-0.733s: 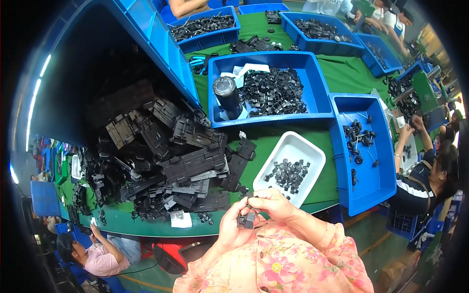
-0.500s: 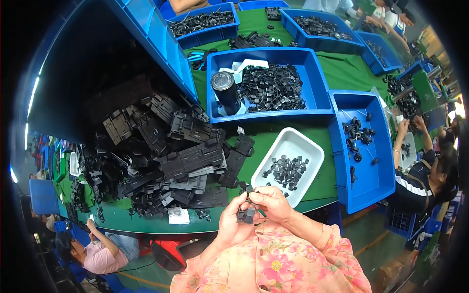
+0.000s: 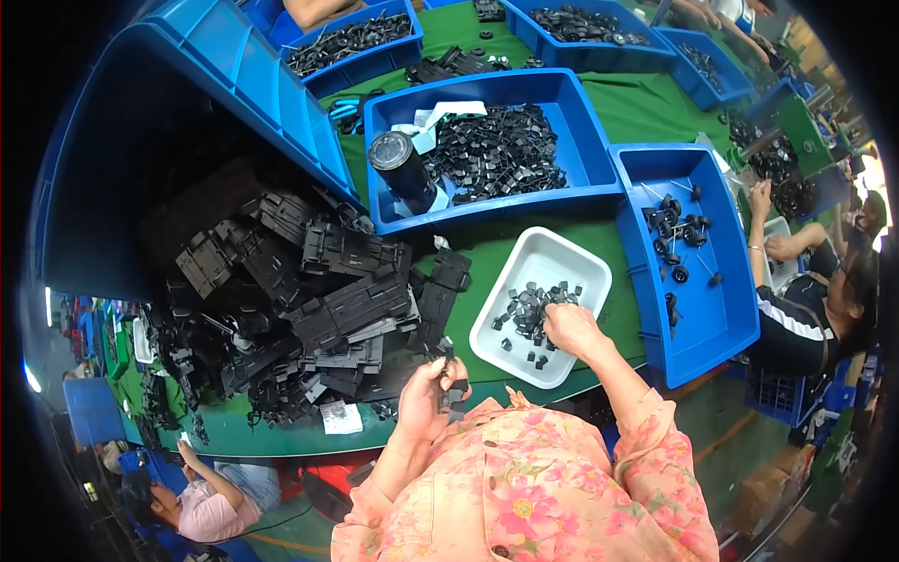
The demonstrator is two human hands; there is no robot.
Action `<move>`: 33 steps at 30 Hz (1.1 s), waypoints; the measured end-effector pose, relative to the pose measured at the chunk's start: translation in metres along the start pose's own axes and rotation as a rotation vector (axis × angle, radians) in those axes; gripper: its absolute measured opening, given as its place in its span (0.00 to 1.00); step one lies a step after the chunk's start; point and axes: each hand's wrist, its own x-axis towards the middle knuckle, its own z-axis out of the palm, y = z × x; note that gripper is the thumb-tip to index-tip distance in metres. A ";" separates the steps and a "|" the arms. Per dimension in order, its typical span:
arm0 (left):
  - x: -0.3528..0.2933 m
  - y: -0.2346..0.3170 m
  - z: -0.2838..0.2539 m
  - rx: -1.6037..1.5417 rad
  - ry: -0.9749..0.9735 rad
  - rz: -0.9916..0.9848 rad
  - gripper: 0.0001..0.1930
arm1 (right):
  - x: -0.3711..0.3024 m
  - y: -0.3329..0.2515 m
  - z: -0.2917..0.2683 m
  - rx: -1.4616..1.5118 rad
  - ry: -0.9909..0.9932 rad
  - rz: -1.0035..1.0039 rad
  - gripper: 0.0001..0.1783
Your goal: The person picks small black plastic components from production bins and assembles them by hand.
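Right hand (image 3: pixel 569 330) now reaching into white tray (image 3: pixel 581 267), fingers curled, left hand (image 3: pixel 426 398) gripping upright black part (image 3: pixel 450 391)

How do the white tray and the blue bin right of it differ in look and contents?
The white tray is smaller, with rounded corners, while the blue bin is larger and deeper. The tray holds a clump of small black parts under the right hand; the bin holds sparse wheel-like pieces. Both rest on the green table.
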 end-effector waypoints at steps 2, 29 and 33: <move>-0.001 -0.003 -0.001 0.287 0.139 0.079 0.14 | 0.001 -0.005 -0.011 0.008 -0.132 0.034 0.19; 0.067 -0.042 0.015 0.356 0.279 -0.159 0.09 | -0.014 -0.073 -0.008 1.210 0.010 0.116 0.20; 0.068 -0.048 0.014 0.236 0.262 -0.162 0.11 | -0.013 -0.071 -0.002 1.760 -0.110 0.295 0.21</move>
